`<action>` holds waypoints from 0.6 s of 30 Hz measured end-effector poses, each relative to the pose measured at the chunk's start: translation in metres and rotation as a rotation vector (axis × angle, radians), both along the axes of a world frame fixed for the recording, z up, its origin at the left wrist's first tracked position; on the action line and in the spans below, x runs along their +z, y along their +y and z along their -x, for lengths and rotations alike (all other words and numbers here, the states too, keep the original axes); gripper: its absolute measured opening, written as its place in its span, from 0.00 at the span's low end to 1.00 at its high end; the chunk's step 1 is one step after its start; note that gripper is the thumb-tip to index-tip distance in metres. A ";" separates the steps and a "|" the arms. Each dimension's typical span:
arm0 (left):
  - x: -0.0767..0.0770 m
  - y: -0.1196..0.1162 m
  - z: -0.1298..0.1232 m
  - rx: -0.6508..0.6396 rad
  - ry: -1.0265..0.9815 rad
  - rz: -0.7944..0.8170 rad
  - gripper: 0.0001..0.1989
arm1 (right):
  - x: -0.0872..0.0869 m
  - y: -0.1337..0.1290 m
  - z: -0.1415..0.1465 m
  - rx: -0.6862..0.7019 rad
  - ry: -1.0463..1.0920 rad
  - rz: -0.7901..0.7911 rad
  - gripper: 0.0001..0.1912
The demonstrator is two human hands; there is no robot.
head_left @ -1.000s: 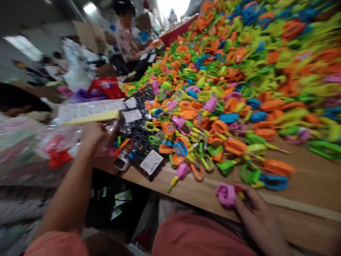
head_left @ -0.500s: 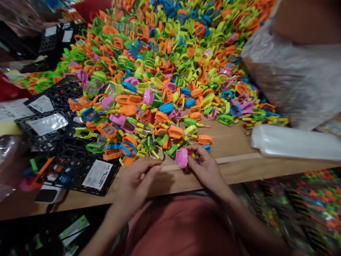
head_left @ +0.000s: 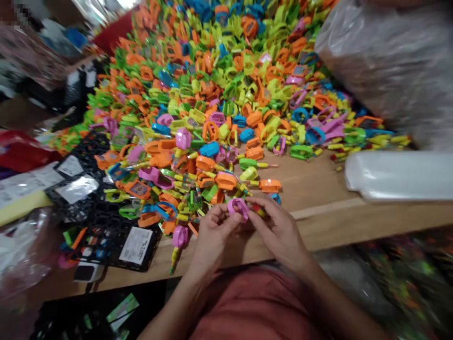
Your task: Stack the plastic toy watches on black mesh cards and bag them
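Moved since the earlier frame: my left hand (head_left: 214, 241) has come in beside my right hand (head_left: 278, 231), and both now close on a pink plastic loop (head_left: 238, 208), pinched just above the wooden worktop (head_left: 311, 189) at the near edge of a heap of bright plastic toys (head_left: 226, 94)

My feed shows bright, even indoor light with faint shadows; the toy pile (head_left: 219, 104) stays sharp at centre, while blur smears the plastic bag (head_left: 385, 71) and the edges bend
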State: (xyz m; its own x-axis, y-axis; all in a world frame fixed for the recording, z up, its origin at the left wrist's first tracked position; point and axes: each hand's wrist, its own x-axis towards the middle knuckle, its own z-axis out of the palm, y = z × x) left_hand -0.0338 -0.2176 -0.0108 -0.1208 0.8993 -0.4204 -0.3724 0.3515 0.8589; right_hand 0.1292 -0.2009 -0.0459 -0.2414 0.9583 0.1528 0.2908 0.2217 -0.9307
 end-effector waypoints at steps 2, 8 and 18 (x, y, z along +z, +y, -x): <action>0.008 0.001 -0.002 0.046 -0.141 0.070 0.22 | -0.001 -0.004 -0.005 0.032 0.008 0.012 0.21; 0.019 0.000 -0.014 0.005 -0.418 0.125 0.26 | -0.025 -0.001 -0.017 0.097 0.032 -0.040 0.24; 0.017 -0.009 -0.026 0.271 -0.192 -0.055 0.23 | -0.006 0.000 0.002 0.117 0.120 -0.001 0.22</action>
